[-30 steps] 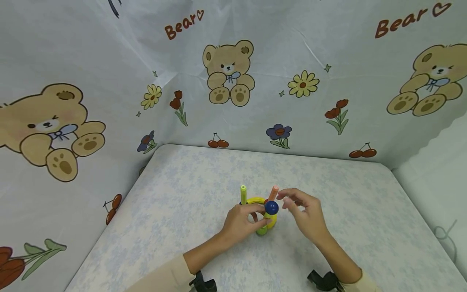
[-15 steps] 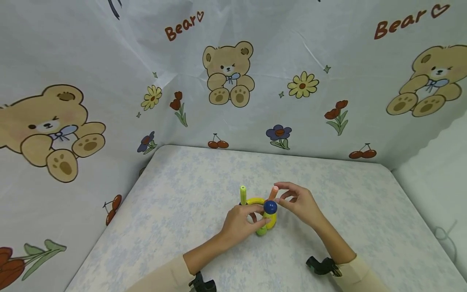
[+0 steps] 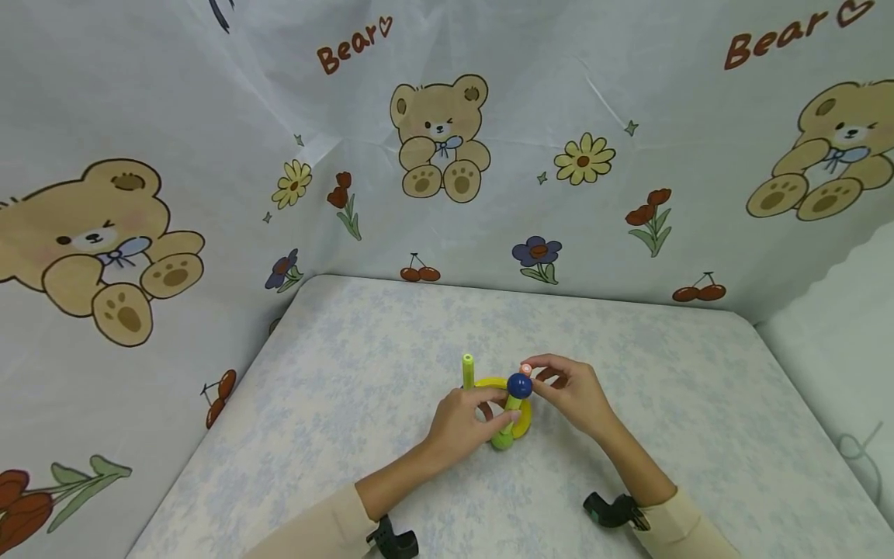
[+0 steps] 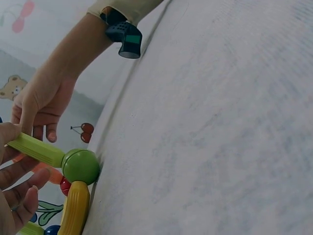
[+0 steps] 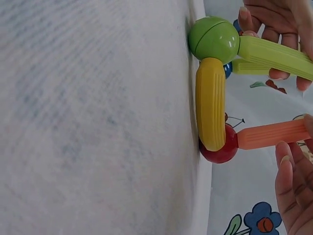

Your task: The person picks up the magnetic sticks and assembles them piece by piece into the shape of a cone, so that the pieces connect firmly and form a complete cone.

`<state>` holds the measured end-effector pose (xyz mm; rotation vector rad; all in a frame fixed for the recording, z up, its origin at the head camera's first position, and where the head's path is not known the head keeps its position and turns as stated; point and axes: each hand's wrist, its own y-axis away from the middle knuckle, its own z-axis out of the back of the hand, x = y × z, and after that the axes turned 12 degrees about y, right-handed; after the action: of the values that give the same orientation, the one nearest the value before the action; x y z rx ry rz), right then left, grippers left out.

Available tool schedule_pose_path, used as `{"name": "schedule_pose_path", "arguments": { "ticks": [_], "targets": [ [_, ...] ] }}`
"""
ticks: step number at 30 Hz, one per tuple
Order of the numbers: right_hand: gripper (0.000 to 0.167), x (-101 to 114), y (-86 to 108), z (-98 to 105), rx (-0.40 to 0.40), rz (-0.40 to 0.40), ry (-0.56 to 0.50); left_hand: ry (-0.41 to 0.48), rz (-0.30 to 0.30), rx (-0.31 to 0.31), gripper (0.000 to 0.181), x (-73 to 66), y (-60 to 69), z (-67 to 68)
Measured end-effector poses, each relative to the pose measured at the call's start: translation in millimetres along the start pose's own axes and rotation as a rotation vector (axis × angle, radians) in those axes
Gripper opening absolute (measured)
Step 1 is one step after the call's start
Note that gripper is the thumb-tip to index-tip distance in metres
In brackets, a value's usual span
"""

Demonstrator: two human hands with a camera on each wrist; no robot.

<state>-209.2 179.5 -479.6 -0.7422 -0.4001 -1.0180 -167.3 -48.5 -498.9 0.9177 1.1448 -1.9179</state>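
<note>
Magnetic-style toy sticks and balls form a small ring-shaped build with upright sticks. My left hand [image 3: 457, 427] pinches a light green stick [image 5: 274, 55], which rises from a green ball [image 5: 213, 40] and has a blue ball [image 3: 520, 386] on its top. My right hand [image 3: 576, 396] holds the upper part of an orange stick [image 5: 271, 135] between thumb and fingers. The orange stick stands on a red ball [image 5: 218, 149], and a curved yellow stick [image 5: 210, 103] joins that to the green ball. Behind my left hand stands another light green stick [image 3: 468, 371], its top bare.
The build rests on a pale blue-patterned table [image 3: 335, 373]. A white curtain [image 3: 503, 46] with printed bears hangs behind and to the left. Black wrist cameras [image 3: 611, 510] sit on both forearms.
My right hand has moved in from beside the orange stick and now holds its upper part. The blue ball sits slightly higher in view; my left hand keeps its grip.
</note>
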Motion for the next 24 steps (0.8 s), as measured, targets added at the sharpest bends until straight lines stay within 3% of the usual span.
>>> {"name": "schedule_pose_path", "arguments": {
  "ticks": [24],
  "targets": [
    [0.028,1.0,2.7,-0.2,0.015,0.083,0.008,-0.006,0.080,-0.009,0.026,5.2,-4.0,-2.7]
  ]
}}
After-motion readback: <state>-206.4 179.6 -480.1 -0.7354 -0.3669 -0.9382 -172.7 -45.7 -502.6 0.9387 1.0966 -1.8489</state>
